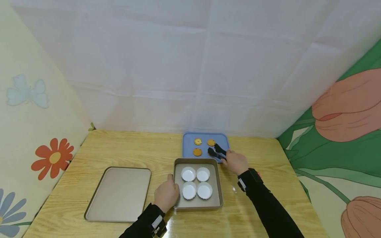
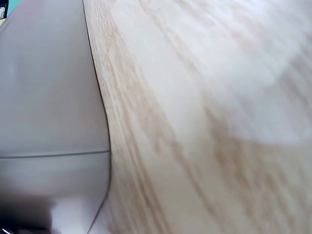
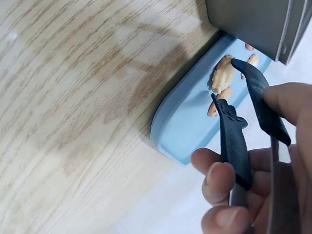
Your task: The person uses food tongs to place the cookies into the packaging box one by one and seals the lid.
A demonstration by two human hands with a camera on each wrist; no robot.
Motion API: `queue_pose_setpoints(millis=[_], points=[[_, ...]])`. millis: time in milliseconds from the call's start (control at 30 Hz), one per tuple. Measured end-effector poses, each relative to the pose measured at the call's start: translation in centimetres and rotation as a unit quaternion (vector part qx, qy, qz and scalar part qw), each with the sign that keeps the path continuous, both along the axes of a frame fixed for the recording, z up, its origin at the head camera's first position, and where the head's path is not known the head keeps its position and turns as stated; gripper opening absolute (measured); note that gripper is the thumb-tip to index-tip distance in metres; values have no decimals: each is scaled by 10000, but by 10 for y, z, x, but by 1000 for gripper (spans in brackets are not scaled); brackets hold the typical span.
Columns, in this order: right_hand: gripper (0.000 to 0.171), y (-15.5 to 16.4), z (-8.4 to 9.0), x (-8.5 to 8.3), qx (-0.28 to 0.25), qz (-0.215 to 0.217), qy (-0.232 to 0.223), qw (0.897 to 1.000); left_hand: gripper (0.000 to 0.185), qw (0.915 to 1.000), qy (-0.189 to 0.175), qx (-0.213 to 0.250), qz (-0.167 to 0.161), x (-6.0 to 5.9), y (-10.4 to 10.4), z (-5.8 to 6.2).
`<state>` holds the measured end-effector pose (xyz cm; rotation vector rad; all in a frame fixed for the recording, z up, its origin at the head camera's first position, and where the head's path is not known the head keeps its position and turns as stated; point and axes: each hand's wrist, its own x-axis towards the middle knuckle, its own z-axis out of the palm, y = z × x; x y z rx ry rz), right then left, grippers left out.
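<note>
On the table [image 1: 238, 215], the left hand [image 1: 165, 195] touches the left side of a square metal pan [image 1: 197, 209]; whether its grip pinches the wall, I cannot tell. In the pan sit four white fluted cups [image 1: 189, 190], two by two. To the left, apart, lies a flat metal tray [image 1: 119, 195]. Farther, the right hand [image 1: 236, 163] grips black-tipped tongs [image 3: 236, 153], their tips apart, one cookie [image 3: 223, 73] appearing between them. Three other cookies [image 1: 197, 152] lie on the blue tray [image 1: 189, 138]. Behind is white cloth [image 1: 143, 66].

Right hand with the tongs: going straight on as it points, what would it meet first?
Leading with its tongs, the right hand would probably first meet the cookie by their tips, over the blue tray; depth is unclear.
</note>
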<state>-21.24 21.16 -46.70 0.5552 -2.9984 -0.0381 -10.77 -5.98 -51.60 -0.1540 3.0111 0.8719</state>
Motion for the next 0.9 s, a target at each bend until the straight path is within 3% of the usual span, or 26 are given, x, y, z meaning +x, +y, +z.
queue_pose_setpoints(millis=[400,667,900], points=[[49,-6,7,1,93,-74,-255,9996,39,9999,-110,26,-3,-1,0,1],[49,-8,7,4,92,81,-86,9999,39,9999,-114,66,1,0,0,2],[50,-6,5,0,-97,15,-678,9977,38,10000,-33,18,37,0,0,-1]])
